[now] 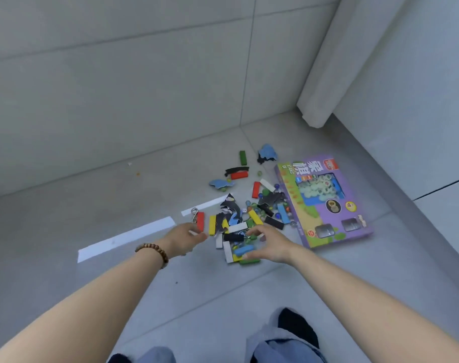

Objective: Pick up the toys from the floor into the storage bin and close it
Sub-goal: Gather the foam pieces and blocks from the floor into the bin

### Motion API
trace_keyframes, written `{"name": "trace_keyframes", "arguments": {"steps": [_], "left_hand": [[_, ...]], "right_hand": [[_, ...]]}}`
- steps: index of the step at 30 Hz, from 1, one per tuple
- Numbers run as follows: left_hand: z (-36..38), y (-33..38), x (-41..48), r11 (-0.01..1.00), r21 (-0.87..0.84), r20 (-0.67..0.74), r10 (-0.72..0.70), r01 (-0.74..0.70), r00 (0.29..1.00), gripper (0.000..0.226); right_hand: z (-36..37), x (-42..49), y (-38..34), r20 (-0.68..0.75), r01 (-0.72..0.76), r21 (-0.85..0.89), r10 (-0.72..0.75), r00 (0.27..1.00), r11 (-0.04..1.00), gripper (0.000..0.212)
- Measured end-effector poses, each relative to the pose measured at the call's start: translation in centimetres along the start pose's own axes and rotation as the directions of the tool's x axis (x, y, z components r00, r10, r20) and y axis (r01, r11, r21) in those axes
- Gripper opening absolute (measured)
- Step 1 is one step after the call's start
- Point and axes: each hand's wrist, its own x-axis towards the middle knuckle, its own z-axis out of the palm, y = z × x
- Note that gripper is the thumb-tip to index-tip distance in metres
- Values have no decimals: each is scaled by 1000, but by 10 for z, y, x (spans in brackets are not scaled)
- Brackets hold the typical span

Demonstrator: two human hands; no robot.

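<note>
We're getting soft, even light here, fairly bright, with a cool bluish cast over the pale grey tiled floor [66, 231]. Shadows are faint, only a soft smudge under the scattered coloured toy pieces [238, 227]. Whole frame's kinda mushy; the left hand [186, 238] and right hand [269, 244] look slightly smeared. Wide-angle bend curves the seams of the grey panelled wall [118, 74] near the edges.

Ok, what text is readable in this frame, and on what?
"象棋": large white characters on the purple game box, seen upside down.
"XIANG QI": small letters beside them, same box.
Red logo, round badges and other small print on the box: too blurred to read.
No text readable elsewhere.
</note>
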Motion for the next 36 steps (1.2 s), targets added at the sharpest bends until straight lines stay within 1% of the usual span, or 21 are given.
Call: {"name": "trace_keyframes", "arguments": {"steps": [2,5,10,13,16,19,21,23,25,27,28,29,30,31,32,33,34,36], "left_hand": [[16,-11,6,996,-69,50,-47,50,998,34],[37,-18,10,982,-164,108,-77,94,991,33],[57,-8,6,929,-354,149,-56,106,987,35],[67,-3,2,913,-396,136,-42,93,990,34],[71,-4,0,876,-470,128,-55,109,990,34],[72,-7,-3,814,-570,116,-56,113,992,34],[73,-9,-4,765,-638,65,-56,85,996,34],[72,-8,-6,670,-739,47,-60,75,997,39],[70,-3,-8,513,-849,141,-18,130,990,51],[67,2,-9,332,-922,236,73,199,969,64],[65,4,-9,242,-946,248,109,216,963,65],[61,6,-9,161,-962,242,123,221,962,62],[57,6,-8,105,-972,222,109,211,969,55],[53,5,-8,91,-978,195,70,188,978,46],[50,3,-7,119,-980,164,16,161,986,38],[49,-1,-6,171,-975,137,-40,142,990,32],[50,-5,-5,220,-966,119,-82,135,989,30],[52,-13,-2,273,-951,113,-137,147,984,30]], "right_hand": [[14,7,13,-26,24,1,-24,999,1000,54],[30,12,26,-104,77,-1,-77,992,997,45],[46,16,34,-207,131,-50,-139,968,990,46],[52,15,34,-251,138,-117,-164,954,983,49],[56,14,34,-254,146,-155,-182,950,977,47],[57,10,37,-282,132,-111,-158,946,985,43],[55,7,38,-346,126,-18,-124,930,992,40],[51,1,27,-426,157,160,-76,902,975,34],[49,-4,5,-419,240,314,-93,903,919,29],[48,-5,-17,-340,307,374,-179,923,875,29],[48,-5,-23,-314,318,394,-199,928,862,30],[45,-4,-26,-319,314,418,-185,929,852,30],[40,-1,-23,-355,306,436,-150,923,846,30],[35,2,-17,-402,292,429,-109,909,855,30],[31,6,-8,-436,266,385,-79,896,884,31],[28,9,1,-443,229,332,-64,894,915,32],[29,12,8,-426,195,285,-58,903,938,33],[38,18,18,-379,172,205,-84,922,963,36]]}}
